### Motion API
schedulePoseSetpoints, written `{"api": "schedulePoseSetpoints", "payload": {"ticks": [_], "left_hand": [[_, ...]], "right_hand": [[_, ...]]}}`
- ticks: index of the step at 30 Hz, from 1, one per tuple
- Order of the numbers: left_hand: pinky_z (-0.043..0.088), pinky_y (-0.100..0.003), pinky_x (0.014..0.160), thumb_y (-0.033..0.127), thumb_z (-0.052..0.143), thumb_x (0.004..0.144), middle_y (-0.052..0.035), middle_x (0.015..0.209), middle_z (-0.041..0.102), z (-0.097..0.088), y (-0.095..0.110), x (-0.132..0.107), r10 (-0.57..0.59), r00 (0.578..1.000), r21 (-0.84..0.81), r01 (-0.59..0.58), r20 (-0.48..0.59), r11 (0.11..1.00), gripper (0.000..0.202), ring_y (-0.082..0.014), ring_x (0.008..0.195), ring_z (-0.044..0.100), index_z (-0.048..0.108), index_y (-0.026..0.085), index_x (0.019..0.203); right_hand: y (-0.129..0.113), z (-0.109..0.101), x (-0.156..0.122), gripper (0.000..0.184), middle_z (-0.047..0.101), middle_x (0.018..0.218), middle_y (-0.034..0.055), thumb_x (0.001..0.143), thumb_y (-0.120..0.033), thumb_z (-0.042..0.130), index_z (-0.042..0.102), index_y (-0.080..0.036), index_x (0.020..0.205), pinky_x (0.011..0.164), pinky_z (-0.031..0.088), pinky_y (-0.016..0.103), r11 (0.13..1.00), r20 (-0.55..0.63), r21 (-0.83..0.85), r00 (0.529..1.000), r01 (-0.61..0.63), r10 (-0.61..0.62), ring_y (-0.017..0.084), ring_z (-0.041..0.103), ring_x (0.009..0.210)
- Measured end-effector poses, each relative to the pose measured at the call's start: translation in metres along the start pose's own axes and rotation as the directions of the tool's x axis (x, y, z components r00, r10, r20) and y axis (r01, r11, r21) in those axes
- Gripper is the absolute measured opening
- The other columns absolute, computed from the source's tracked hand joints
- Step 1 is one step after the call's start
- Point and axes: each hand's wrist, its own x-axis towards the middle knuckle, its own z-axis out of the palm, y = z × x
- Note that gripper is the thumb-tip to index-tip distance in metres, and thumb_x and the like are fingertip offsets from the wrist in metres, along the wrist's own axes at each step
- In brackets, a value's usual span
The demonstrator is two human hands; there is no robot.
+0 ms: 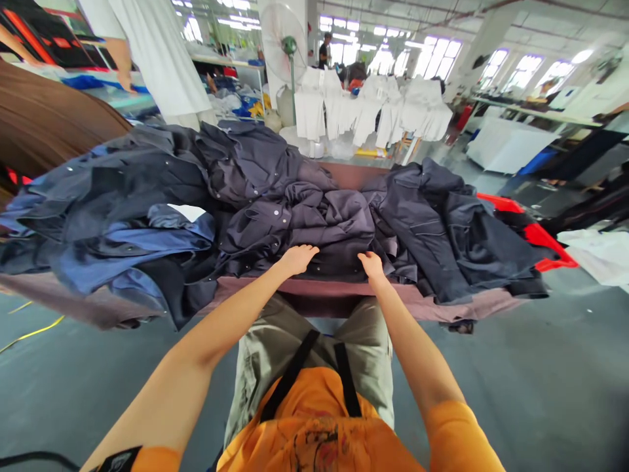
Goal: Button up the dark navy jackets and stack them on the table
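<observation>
A dark navy jacket [339, 219] with metal snap buttons lies bunched up in front of me on a cloth-covered table [314, 286]. At its near edge, my left hand [298, 259] grips the dark fabric with fingers bent over it. A short way to the right, my right hand [372, 265] pinches the same dark cloth between thumb and fingers. The fingertips of both hands are partly sunk in the folds. More dark garments [422, 216] crowd in on the right, and a heap of navy and blue ones [142, 196] on the left.
A white label or scrap [187, 212] rests on the left heap. Red cloth [545, 242] sticks out at the right end. Behind the table stand a fan [289, 46] and a rack of white garments [368, 108]. Another person's arm [120, 62] shows at upper left.
</observation>
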Motion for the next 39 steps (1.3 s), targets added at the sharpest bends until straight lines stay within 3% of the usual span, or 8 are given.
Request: {"api": "schedulePoseSetpoints", "payload": {"ticks": [7,13,17,20,22,27,33,39], "left_hand": [[0.051,-0.033,0.095,0.009,0.059,0.082,-0.0120,0.124,0.066,-0.009,-0.011,-0.005,0.034,0.999,-0.059,-0.036,-0.039,0.998,0.060,-0.0249,0.112,0.066,0.048,0.016,0.141],[0.046,-0.037,0.105,0.017,0.066,0.086,-0.0105,0.128,0.062,-0.018,0.030,-0.009,0.160,0.944,-0.097,-0.195,-0.288,0.976,0.041,-0.0255,0.120,0.059,0.057,0.020,0.126],[0.046,-0.040,0.104,0.018,0.070,0.084,-0.0106,0.125,0.064,-0.001,0.050,-0.012,0.186,0.971,-0.037,-0.194,-0.152,0.980,0.039,-0.0258,0.119,0.060,0.062,0.020,0.122],[0.039,-0.047,0.113,0.019,0.070,0.083,-0.0142,0.138,0.059,0.018,0.047,-0.011,0.038,0.992,-0.032,-0.042,-0.118,0.999,0.048,-0.0285,0.130,0.055,0.060,0.020,0.130],[0.031,-0.054,0.118,0.023,0.064,0.089,-0.0146,0.145,0.055,0.025,0.036,-0.007,-0.071,0.988,-0.041,0.066,-0.138,0.997,0.044,-0.0297,0.136,0.050,0.061,0.022,0.132],[0.023,-0.067,0.118,0.031,0.050,0.097,-0.0200,0.149,0.051,0.023,0.006,0.005,-0.253,0.955,-0.063,0.246,-0.158,0.967,0.039,-0.0358,0.142,0.043,0.063,0.018,0.132],[0.025,-0.058,0.121,0.023,0.046,0.098,-0.0092,0.142,0.060,0.014,0.021,0.000,-0.087,0.978,-0.151,0.058,-0.192,0.987,0.038,-0.0260,0.138,0.048,0.062,0.024,0.132],[0.042,-0.042,0.110,0.018,0.057,0.090,-0.0093,0.134,0.061,0.008,0.000,-0.023,-0.054,0.972,-0.209,0.005,-0.228,0.978,0.041,-0.0242,0.127,0.053,0.061,0.021,0.131]], "right_hand": [[-0.046,-0.014,0.030,0.020,0.049,0.057,-0.0056,0.078,-0.037,0.062,0.055,-0.020,0.072,0.053,0.044,0.025,0.993,-0.010,0.119,1.000,-0.014,0.015,0.013,0.047,0.054],[-0.068,-0.057,0.058,0.020,0.057,0.070,0.0005,0.085,-0.029,0.058,0.049,-0.021,0.068,0.076,0.047,0.029,0.999,-0.120,-0.005,0.992,0.034,-0.034,0.018,0.056,0.079],[-0.048,-0.071,0.044,0.021,0.055,0.066,0.0015,0.080,-0.018,0.062,0.050,-0.021,0.062,0.078,0.048,0.030,0.992,-0.058,-0.122,0.998,-0.018,0.011,0.021,0.061,0.079],[-0.027,-0.064,0.028,0.004,0.054,0.061,-0.0019,0.082,-0.018,0.059,0.061,-0.018,0.078,0.065,0.050,0.029,0.987,0.039,-0.139,0.995,-0.084,0.091,0.016,0.058,0.059],[-0.017,-0.054,0.019,0.016,0.057,0.063,-0.0025,0.085,-0.021,0.058,0.065,-0.015,0.099,0.060,0.051,0.028,0.987,0.111,-0.119,0.986,-0.112,0.125,0.014,0.057,0.054],[-0.008,-0.035,0.000,0.032,0.070,0.080,0.0024,0.076,-0.027,0.074,0.067,-0.014,0.105,0.076,0.052,0.027,0.994,0.258,-0.049,0.960,-0.100,0.110,0.015,0.066,0.075],[-0.016,-0.013,-0.009,0.023,0.059,0.064,-0.0040,0.063,-0.031,0.079,0.061,-0.018,0.066,0.077,0.049,0.032,0.984,0.223,0.086,0.966,-0.154,0.132,0.017,0.058,0.073],[-0.034,-0.010,0.002,0.015,0.056,0.065,-0.0045,0.066,-0.020,0.070,0.055,-0.020,0.068,0.066,0.053,0.029,0.893,0.150,0.406,0.978,-0.196,0.146,0.016,0.056,0.069]]}}
